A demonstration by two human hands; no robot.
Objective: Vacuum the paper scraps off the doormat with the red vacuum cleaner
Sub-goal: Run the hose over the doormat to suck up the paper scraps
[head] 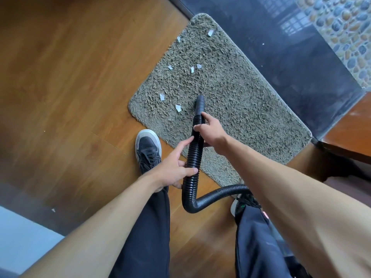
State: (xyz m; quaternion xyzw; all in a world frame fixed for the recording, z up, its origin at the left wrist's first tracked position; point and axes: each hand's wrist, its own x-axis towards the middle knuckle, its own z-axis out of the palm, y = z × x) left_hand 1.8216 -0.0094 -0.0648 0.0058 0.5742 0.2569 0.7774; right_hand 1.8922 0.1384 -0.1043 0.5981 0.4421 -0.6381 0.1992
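A shaggy grey-green doormat (230, 93) lies on the wooden floor. Several white paper scraps lie on its left half, among them one (178, 107) just left of the nozzle, one (161, 96) near the mat's edge and one (210, 32) at the far end. The black ribbed vacuum hose (193, 157) ends in a smooth black nozzle (200, 103) that touches the mat. My right hand (210, 129) grips the hose just behind the nozzle. My left hand (174, 167) holds the hose lower down. The red vacuum body is hidden.
My left shoe (147, 146) stands on the wood floor (70, 87) at the mat's near corner; my right shoe (236, 205) is mostly hidden behind the hose loop. A dark glass door threshold (291, 57) borders the mat's far side. One scrap (53, 210) lies on the floor.
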